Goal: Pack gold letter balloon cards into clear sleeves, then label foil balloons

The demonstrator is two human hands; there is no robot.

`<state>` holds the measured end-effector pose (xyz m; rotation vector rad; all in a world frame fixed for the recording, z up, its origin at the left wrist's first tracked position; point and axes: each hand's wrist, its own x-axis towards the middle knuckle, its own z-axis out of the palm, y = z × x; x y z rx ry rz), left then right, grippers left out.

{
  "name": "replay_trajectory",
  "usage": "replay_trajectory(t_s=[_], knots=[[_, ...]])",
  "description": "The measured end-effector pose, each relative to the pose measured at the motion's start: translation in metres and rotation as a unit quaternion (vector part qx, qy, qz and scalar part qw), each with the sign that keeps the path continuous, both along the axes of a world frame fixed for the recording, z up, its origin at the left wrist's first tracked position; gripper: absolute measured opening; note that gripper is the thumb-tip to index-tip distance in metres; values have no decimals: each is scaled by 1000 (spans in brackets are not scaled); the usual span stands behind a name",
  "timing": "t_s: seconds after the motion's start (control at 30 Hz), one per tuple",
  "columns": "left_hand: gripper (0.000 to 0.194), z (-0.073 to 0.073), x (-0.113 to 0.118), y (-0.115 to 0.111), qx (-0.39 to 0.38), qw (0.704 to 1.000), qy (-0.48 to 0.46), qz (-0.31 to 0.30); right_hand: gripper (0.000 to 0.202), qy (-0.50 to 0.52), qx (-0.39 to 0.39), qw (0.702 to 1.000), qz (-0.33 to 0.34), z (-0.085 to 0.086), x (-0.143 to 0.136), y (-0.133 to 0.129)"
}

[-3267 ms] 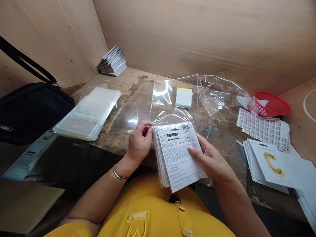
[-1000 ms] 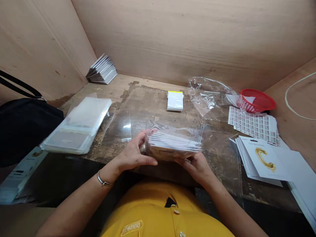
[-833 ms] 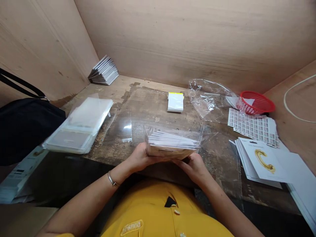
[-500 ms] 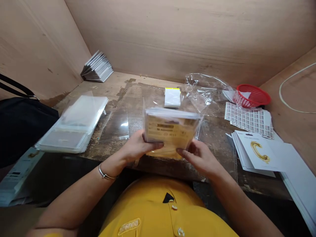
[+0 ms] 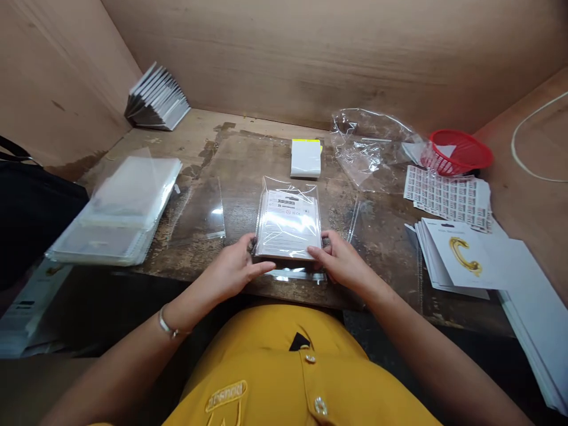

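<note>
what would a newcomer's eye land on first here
Probably the bright yellow button-up shirt at the bottom centre, then the red plastic mesh basket at the back right. Next, likely, the shiny clear plastic bag of white printed cards in the middle, between the left hand and right hand. The white card with a gold letter C also stands out, on the right below the basket.

A worn, stained brown wooden counter meets a broad, pale brown wooden back wall, between a flat wooden left side wall and a matching wooden right side wall; soft light fades to dark shadow beneath the counter's front edge
</note>
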<state>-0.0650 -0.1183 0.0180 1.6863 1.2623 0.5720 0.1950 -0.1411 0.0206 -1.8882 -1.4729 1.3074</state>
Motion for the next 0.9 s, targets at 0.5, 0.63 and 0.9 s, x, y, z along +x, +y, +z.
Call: replay_trajectory(t_s=[0.5, 0.63, 0.9], knots=[[52, -43, 52, -47, 424, 829, 235, -279, 12, -424, 381, 722, 391, 18, -24, 18], [56, -41, 53, -45, 434, 831, 217, -274, 11, -460, 345, 727, 374, 18, -36, 35], [53, -47, 53, -42, 414, 860, 162, -251, 20, -444, 380, 733, 349, 0, -54, 32]])
